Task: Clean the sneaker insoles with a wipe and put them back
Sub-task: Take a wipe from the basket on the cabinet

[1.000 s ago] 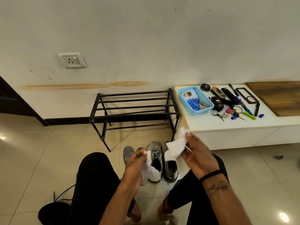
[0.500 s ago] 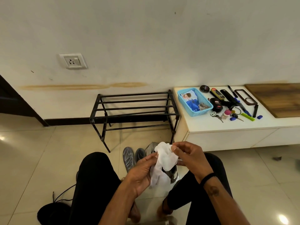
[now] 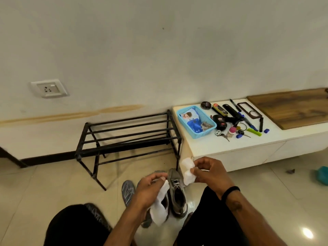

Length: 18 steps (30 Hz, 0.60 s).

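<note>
Two grey sneakers stand on the floor between my knees; the right one (image 3: 177, 196) is plainly seen, the left one is mostly hidden behind my left hand. A grey insole (image 3: 128, 192) lies on the tiles just left of them. My left hand (image 3: 149, 189) pinches one white wipe (image 3: 160, 208) that hangs down over the left sneaker. My right hand (image 3: 210, 172) pinches a second piece of white wipe (image 3: 187, 170) above the right sneaker's toe.
A black metal shoe rack (image 3: 127, 137) stands against the wall ahead. To its right is a low white bench (image 3: 239, 144) with a blue basket (image 3: 196, 121), keys, pens and small items. A teal object (image 3: 322, 174) lies on the floor at far right.
The wipe was bunched between both hands half a second ago. Now the hands have drawn apart, each holding a white piece.
</note>
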Each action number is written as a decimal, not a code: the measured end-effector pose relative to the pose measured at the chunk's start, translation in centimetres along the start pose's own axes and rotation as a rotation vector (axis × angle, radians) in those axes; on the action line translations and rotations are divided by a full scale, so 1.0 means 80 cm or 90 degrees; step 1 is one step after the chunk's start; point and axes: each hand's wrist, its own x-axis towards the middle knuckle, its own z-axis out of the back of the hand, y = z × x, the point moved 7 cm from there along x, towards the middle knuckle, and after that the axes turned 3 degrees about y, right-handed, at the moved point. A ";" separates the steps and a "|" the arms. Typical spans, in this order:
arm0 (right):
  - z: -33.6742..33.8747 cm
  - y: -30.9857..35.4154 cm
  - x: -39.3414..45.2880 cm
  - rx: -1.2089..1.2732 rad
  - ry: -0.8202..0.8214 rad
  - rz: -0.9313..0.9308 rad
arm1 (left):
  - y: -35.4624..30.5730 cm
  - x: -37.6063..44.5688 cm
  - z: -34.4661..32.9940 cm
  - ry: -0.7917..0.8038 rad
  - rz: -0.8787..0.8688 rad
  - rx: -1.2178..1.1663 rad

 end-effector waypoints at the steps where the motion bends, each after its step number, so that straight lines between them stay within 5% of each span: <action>1: 0.015 0.008 0.012 0.028 -0.022 0.005 | -0.021 0.012 -0.002 -0.017 -0.017 0.014; 7: 0.103 0.032 0.142 0.233 -0.162 -0.032 | -0.150 0.121 -0.051 0.016 -0.143 0.308; 11: 0.116 0.042 0.238 0.356 -0.151 -0.027 | -0.198 0.219 -0.106 0.037 -0.199 0.497; 15: 0.122 0.027 0.333 -0.068 -0.147 -0.053 | -0.200 0.314 -0.148 0.050 -0.220 0.624; 18: 0.125 0.018 0.383 -0.227 -0.171 -0.003 | -0.192 0.370 -0.176 0.074 -0.234 0.730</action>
